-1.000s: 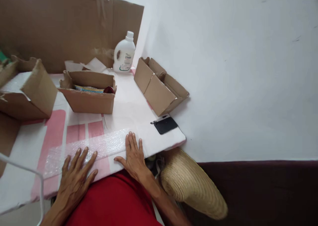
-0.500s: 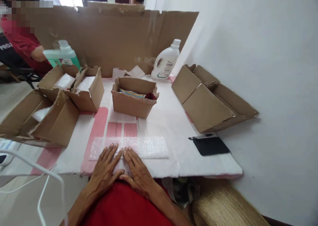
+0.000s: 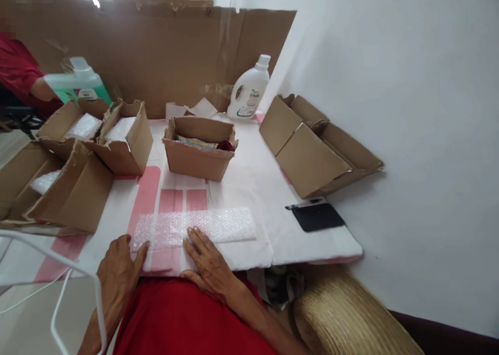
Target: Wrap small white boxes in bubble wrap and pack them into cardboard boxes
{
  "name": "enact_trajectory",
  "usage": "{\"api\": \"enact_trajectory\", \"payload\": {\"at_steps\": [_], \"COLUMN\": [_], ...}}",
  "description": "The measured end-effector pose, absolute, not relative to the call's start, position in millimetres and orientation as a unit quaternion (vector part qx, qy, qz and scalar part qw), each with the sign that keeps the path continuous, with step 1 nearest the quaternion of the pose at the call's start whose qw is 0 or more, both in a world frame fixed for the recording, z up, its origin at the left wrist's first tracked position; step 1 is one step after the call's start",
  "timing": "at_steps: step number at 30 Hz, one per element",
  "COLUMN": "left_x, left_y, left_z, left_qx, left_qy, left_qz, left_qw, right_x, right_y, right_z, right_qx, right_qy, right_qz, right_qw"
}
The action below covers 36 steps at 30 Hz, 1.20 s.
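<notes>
At the near edge of the tabletop (image 3: 249, 255), a strip of bubble wrap (image 3: 230, 225) is laid flat, nearly parallel to that edge, apparently so that its length lies within reach of both hands. Its left end is met by the left hand (image 3: 120, 265), whose fingers are bunched together, the thumb set apart; whether the film is pinched there cannot be told. The near side is touched by the right hand (image 3: 208, 264), its fingers extended, close together and clamped on nothing, presumably so that the strip is pressed flat.

Toward the near right corner, a black pad (image 3: 317, 217) is placed clear of the strip. Beyond the strip, a small carton (image 3: 200, 160) is stood with its top open, probably for easy access to the packets inside. A two-part carton (image 3: 312, 160) is set aslant along the right edge, beside the wall. Near the far right corner, a white bottle (image 3: 250, 92) is stood before a cardboard panel (image 3: 156, 48), by which the far edge seems to be screened.
</notes>
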<state>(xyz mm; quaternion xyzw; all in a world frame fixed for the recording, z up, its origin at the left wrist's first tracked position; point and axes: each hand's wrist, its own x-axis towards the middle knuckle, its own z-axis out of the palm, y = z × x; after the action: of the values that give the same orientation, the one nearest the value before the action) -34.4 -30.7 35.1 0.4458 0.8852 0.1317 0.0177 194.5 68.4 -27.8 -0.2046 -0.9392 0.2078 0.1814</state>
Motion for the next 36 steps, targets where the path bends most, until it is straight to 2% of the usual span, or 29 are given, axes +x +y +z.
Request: {"api": "enact_trajectory", "payload": {"at_steps": [6, 12, 16, 18, 22, 36], "left_x": [-41, -36, 3, 27, 64, 92], "left_y": [-18, -18, 4, 23, 56, 82], "left_z": [47, 61, 75, 75, 65, 40], "left_qx": [0.356, 0.297, 0.338, 0.398, 0.494, 0.599], "left_qy": [0.909, 0.809, 0.719, 0.706, 0.717, 0.736], "left_qz": [0.121, 0.394, 0.429, 0.407, 0.362, 0.237], "left_qw": [0.180, 0.319, 0.429, 0.421, 0.334, 0.208], "right_x": [193, 193, 194, 195, 195, 198], "right_y": [68, 69, 68, 68, 71, 67], "right_z": [-25, -23, -22, -23, -29, -46], "right_qx": [-0.209, -0.214, -0.233, -0.240, -0.208, -0.200], "right_qy": [-0.937, -0.929, -0.923, -0.920, -0.918, -0.897], "right_qz": [0.212, 0.220, 0.223, 0.219, 0.220, 0.196], "right_qw": [0.184, 0.205, 0.211, 0.218, 0.256, 0.341]}}
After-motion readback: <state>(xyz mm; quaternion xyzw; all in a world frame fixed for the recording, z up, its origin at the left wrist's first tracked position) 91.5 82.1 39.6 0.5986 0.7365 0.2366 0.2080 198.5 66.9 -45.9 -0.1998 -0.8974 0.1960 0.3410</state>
